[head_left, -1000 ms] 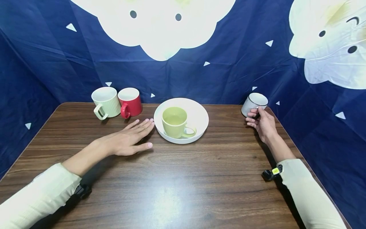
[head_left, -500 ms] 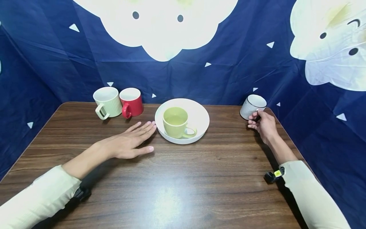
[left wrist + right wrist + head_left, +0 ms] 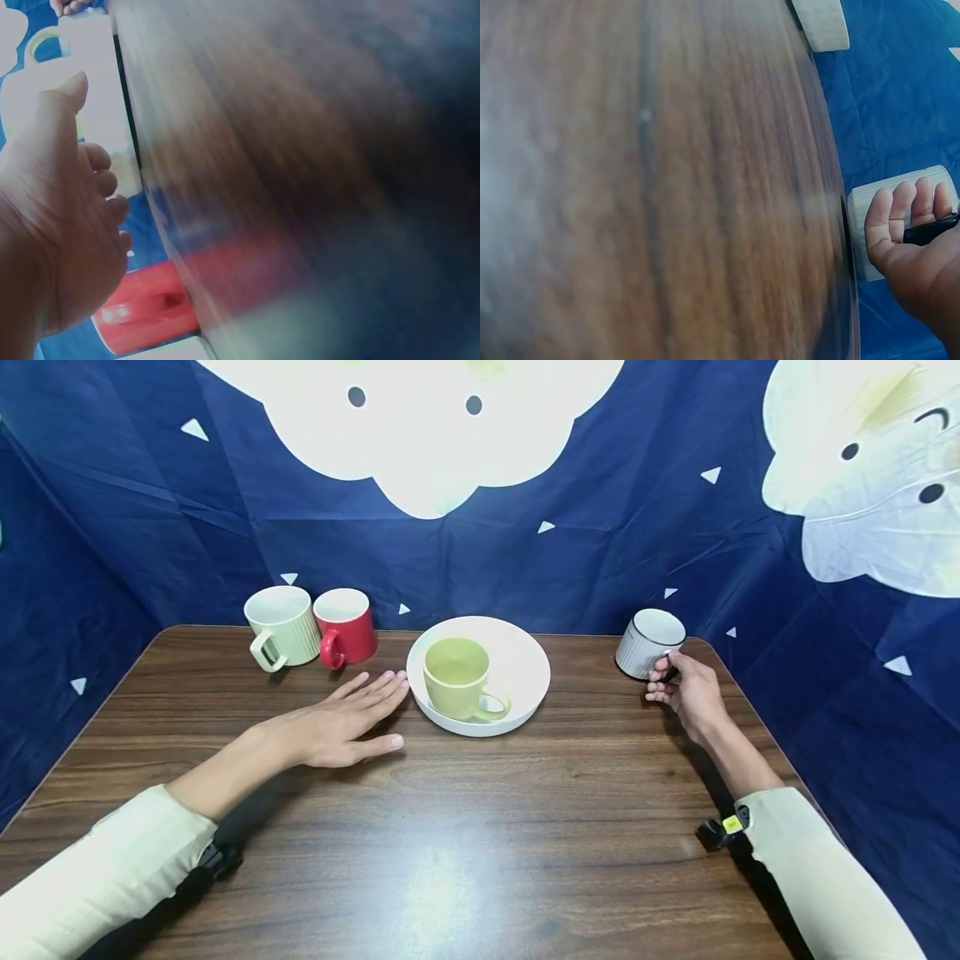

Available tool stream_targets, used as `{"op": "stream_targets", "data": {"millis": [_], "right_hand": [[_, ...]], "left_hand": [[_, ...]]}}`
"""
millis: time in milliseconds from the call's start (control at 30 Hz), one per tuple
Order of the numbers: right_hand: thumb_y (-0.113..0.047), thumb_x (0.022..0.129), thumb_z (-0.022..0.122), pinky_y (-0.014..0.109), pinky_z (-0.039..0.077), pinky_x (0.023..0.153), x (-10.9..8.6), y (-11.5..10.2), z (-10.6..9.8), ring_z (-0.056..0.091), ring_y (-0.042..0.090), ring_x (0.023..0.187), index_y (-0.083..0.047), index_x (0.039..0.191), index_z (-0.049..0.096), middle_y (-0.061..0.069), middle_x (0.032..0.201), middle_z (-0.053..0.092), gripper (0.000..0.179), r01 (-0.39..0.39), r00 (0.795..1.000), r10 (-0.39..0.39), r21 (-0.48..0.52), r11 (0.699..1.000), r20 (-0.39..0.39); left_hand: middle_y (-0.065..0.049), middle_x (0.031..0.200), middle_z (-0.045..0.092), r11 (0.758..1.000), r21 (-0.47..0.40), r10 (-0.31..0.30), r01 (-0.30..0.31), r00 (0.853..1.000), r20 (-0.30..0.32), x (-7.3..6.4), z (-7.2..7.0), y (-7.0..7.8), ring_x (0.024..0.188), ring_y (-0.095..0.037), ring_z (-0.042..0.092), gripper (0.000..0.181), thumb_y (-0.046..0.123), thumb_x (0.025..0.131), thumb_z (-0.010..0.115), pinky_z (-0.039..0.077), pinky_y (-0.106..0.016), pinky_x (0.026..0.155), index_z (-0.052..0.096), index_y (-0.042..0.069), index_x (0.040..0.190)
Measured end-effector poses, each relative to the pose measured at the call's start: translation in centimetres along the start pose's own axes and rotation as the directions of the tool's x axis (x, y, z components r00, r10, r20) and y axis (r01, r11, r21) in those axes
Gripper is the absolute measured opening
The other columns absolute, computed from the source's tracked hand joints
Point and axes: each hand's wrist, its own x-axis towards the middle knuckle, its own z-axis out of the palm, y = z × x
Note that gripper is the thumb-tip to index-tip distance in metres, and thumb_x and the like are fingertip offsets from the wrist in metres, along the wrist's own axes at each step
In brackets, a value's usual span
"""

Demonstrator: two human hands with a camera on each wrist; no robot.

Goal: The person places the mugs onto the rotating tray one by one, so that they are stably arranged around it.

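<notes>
My right hand holds the dark handle of a white ribbed mug with a dark rim, at the back right of the table. In the right wrist view its fingers curl round that handle. The mug stands upright. My left hand lies flat with fingers spread, its fingertips right at the left rim of a round white dish. A lime-green cup stands in the dish, toward its front left, handle to the right.
Left of the dish, along the back edge, stand a red mug and a pale green ribbed mug, side by side. A blue cloth with white cloud shapes hangs behind the wooden table.
The white ribbed mug has moved left and slightly nearer in my right hand, going from tilted to upright. The lime-green cup has shifted slightly left in the dish. My left hand is nearly still.
</notes>
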Motion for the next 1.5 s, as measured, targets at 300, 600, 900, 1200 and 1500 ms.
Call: {"op": "stream_targets", "data": {"millis": [300,600,900,1200,1500], "right_hand": [[-0.021,0.124,0.039,0.025,0.065,0.07,-0.5,0.0,0.9,0.068,0.01,0.072,-0.01,0.093,0.067,-0.003,0.082,0.07,0.043,0.036,0.999,-0.036,-0.016,0.999,0.018],[-0.021,0.124,0.04,0.025,0.066,0.071,-1.2,-0.3,1.3,0.069,0.011,0.074,-0.01,0.094,0.068,-0.002,0.084,0.071,0.042,0.051,0.998,-0.051,0.001,0.999,0.044],[-0.023,0.124,0.042,0.026,0.066,0.073,-2.1,-0.6,1.8,0.07,0.012,0.075,-0.01,0.094,0.068,-0.002,0.085,0.072,0.041,0.05,0.997,-0.049,-0.015,0.999,0.059],[-0.023,0.123,0.045,0.026,0.066,0.073,-3.2,-0.7,2.2,0.07,0.012,0.075,-0.01,0.094,0.068,-0.001,0.085,0.072,0.04,0.056,0.996,-0.054,-0.025,0.998,0.066],[-0.024,0.123,0.046,0.027,0.066,0.072,-4.2,-0.8,2.9,0.07,0.012,0.075,-0.009,0.094,0.069,-0.001,0.085,0.073,0.04,0.069,0.994,-0.067,-0.022,0.997,0.082]], "left_hand": [[-0.014,0.191,0.013,1.0,-0.014,-0.013,0.013,1.0,0.0,0.3,-0.3,-0.2,0.178,-0.041,0.012,0.088,0.057,0.117,0.054,0.006,-0.065,0.145,0.018,0.008,0.181],[-0.013,0.191,0.011,1.0,-0.005,-0.027,0.027,1.0,0.002,0.5,-0.4,-0.5,0.179,-0.041,0.011,0.086,0.058,0.118,0.051,0.005,-0.065,0.145,0.017,0.009,0.181],[-0.012,0.191,0.013,1.0,-0.005,-0.017,0.017,1.0,0.01,-0.4,-0.4,0.0,0.179,-0.04,0.012,0.088,0.06,0.117,0.052,0.006,-0.064,0.145,0.019,0.01,0.181],[-0.01,0.191,0.013,1.0,-0.006,-0.006,0.006,1.0,0.02,-0.6,-0.2,0.4,0.178,-0.041,0.012,0.086,0.058,0.117,0.051,0.005,-0.064,0.145,0.019,0.011,0.181],[-0.012,0.19,0.014,1.0,-0.001,-0.005,0.005,1.0,0.016,0.0,-0.5,0.0,0.178,-0.043,0.013,0.087,0.058,0.117,0.053,0.001,-0.065,0.144,0.019,0.01,0.181]]}}
